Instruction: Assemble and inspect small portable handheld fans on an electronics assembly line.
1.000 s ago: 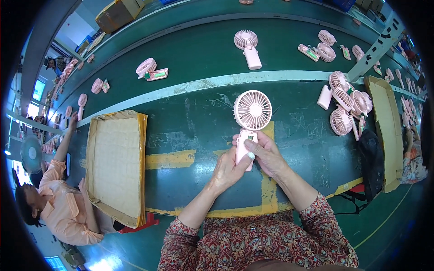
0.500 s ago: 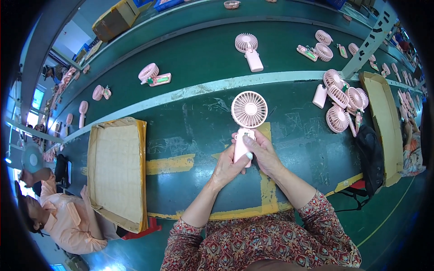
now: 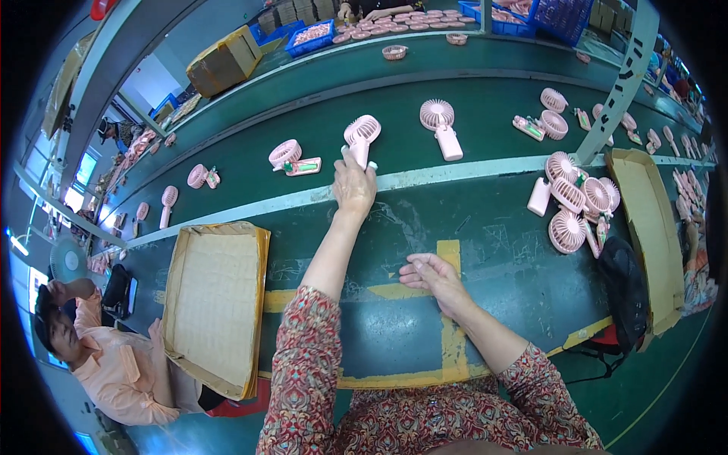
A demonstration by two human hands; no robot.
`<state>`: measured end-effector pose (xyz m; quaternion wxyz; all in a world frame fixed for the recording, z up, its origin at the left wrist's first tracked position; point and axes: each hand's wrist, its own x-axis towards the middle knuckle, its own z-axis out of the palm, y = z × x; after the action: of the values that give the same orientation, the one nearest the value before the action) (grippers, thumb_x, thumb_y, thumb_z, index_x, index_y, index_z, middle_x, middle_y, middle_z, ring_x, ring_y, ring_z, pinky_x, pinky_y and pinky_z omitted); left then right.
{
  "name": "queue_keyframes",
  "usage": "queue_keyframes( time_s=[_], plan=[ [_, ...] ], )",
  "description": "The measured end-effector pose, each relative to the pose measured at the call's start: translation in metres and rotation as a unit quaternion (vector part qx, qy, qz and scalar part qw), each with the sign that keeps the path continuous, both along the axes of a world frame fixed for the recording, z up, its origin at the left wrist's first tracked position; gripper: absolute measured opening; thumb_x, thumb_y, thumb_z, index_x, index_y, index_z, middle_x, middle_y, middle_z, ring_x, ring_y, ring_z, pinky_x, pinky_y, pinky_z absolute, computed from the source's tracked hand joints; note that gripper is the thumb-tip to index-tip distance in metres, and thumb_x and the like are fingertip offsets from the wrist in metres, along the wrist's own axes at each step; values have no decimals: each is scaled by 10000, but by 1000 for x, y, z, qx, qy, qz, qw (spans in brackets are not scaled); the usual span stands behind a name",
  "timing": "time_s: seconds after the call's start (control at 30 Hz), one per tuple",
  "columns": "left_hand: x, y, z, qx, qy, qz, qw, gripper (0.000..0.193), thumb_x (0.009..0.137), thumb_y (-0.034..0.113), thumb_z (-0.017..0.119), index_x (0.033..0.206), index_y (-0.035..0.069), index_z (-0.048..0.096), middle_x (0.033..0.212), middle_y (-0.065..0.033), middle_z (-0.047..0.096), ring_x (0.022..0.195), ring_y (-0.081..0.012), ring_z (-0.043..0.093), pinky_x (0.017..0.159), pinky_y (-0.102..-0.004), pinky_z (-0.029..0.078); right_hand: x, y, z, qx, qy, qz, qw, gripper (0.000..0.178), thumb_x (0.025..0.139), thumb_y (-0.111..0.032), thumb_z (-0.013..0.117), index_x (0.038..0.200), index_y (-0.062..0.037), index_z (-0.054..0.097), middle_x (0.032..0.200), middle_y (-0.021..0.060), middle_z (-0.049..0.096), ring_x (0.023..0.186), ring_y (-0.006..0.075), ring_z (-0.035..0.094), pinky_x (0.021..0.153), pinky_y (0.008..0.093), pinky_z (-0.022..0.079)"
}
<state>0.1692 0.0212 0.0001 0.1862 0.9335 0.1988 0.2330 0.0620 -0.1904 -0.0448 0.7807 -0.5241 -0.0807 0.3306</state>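
Note:
My left hand [image 3: 355, 184] stretches forward across the table's pale edge strip, its fingers closed around the handle of a pink handheld fan [image 3: 362, 135]. That fan's round grille points away from me over the green belt. Part of the handle is hidden by my fingers. Over the near worktable, by the yellow tape, my right hand [image 3: 436, 279] is empty, fingers loosely apart. Another pink handheld fan [image 3: 438, 117] lies on the belt, to the right of the held one.
A shallow cardboard tray [image 3: 262, 303] stands at the left. Several pink fans and parts [image 3: 567, 231] are piled at the right, beside another cardboard tray [image 3: 644, 220] and a black bag [image 3: 623, 288]. A metal post [image 3: 626, 83] rises there. A co-worker [image 3: 121, 371] sits at the left.
The fan that both hands held over the near table is now in my left hand alone, carried forward and left to the belt. My right hand has let go. The view has shifted.

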Motion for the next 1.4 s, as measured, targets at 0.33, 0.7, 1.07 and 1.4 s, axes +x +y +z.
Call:
queue_keyframes(
  time_s=[0.33,0.7,1.07,1.4],
  plan=[
    [-11,-22,-69,54,50,-40,996,628,871,351,506,1338,-42,355,1430,-202,295,1348,-354,215,1104,-501,125,-6,-2,8,-22,7,9,1000,289,955,-259,484,1110,-19,526,978,104,630,879,166,620,817,300,492],
    [-41,-17,-77,27,-1,-46,999,559,853,299,533,1292,-24,407,1390,-200,337,1321,-364,259,1083,-516,184,-59,-24,145,240,-75,95,963,338,981,-299,392,938,2,540,718,61,589,652,156,594,968,450,402],
    [-35,-30,-66,3,13,-61,998,581,834,290,560,1288,-39,408,1386,-209,337,1326,-364,241,1092,-517,159,-73,-35,209,548,-109,278,782,264,938,-286,520,861,-60,631,550,43,558,422,135,468,477,332,433],
    [-43,-22,-66,25,13,-46,999,567,843,282,554,1289,-33,403,1380,-211,342,1315,-368,266,1081,-521,190,-70,-37,206,531,-105,252,802,276,937,-289,522,817,-61,622,556,40,565,436,138,488,517,318,470]
  ],
)
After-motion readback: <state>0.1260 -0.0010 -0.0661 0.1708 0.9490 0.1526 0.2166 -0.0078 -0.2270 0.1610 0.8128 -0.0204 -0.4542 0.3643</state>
